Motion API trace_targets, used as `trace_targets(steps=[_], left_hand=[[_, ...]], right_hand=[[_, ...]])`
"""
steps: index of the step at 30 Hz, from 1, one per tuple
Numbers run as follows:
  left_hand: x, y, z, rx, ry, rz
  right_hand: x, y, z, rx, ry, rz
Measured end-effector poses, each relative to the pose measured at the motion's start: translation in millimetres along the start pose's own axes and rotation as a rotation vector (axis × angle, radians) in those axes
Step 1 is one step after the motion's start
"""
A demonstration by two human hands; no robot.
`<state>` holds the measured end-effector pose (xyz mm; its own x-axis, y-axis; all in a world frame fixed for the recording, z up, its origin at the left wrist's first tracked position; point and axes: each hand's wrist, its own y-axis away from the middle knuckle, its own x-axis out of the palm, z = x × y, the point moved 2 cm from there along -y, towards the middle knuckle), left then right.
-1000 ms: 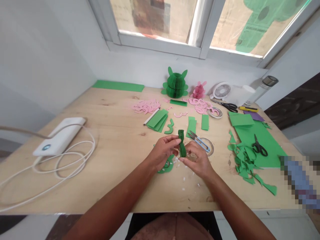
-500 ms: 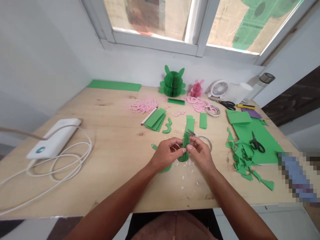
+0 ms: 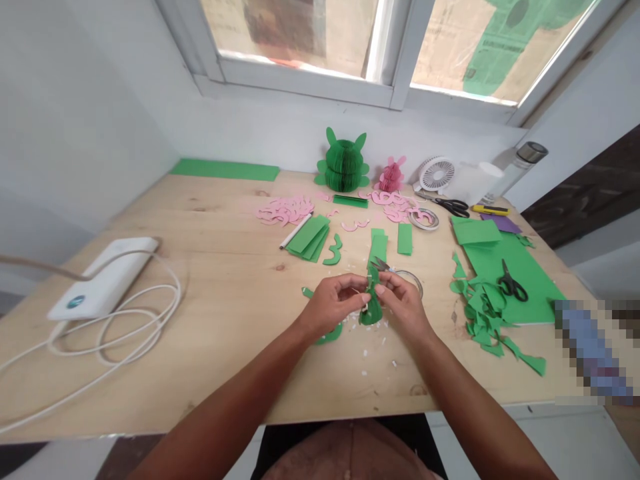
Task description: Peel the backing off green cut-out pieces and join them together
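Between my two hands is a green paper cutout (image 3: 371,312), layered and fanned at its lower end. My left hand (image 3: 336,300) pinches its left side between thumb and fingers. On the opposite side, my right hand (image 3: 403,298) pinches it the same way. Small scissors (image 3: 381,265) lie just beyond the fingers, with a tape roll (image 3: 419,285) by the right hand. Another green cutout (image 3: 331,335) is partly hidden under my left hand. White paper bits (image 3: 365,353) are scattered on the wooden table (image 3: 230,307) below.
At the back stand a green paper figure (image 3: 345,167), a pink one (image 3: 391,176) and a small fan (image 3: 437,175). Green scraps (image 3: 484,313) and black scissors (image 3: 512,283) lie on the right. A white power bank (image 3: 105,277) with a looped cable is on the left.
The green paper piece has spread from a narrow stack into a wider fan at its lower end. Both hands keep their pinch; the view has shifted slightly.
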<state>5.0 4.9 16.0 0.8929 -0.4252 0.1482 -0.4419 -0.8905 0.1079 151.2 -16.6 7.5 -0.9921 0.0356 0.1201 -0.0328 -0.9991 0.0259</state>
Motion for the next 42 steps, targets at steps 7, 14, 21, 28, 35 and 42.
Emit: trace_targets(steps=[7, 14, 21, 28, 35, 42], left_hand=[[-2.4, -1.6, -1.7, -0.036, 0.143, -0.088], [0.3, 0.1, -3.8, -0.059, 0.084, -0.118], [-2.0, -1.6, 1.7, -0.089, 0.097, -0.123], [-3.4, -1.3, 2.5, -0.133, 0.109, -0.087], [-4.5, 0.2, 1.7, -0.120, 0.149, -0.092], [-4.8, -0.7, 4.3, -0.090, 0.166, -0.093]], right_hand=[[-2.2, 0.0, 1.0, -0.004, 0.003, -0.018], [0.7, 0.2, 1.5, -0.018, 0.106, 0.052], [-1.2, 1.2, -4.1, -0.070, 0.200, 0.099], [-2.2, 1.4, -1.0, -0.089, 0.245, 0.173], [-3.5, 1.7, -1.9, -0.057, 0.259, 0.174], [-5.9, 1.2, -5.9, -0.026, 0.236, 0.140]])
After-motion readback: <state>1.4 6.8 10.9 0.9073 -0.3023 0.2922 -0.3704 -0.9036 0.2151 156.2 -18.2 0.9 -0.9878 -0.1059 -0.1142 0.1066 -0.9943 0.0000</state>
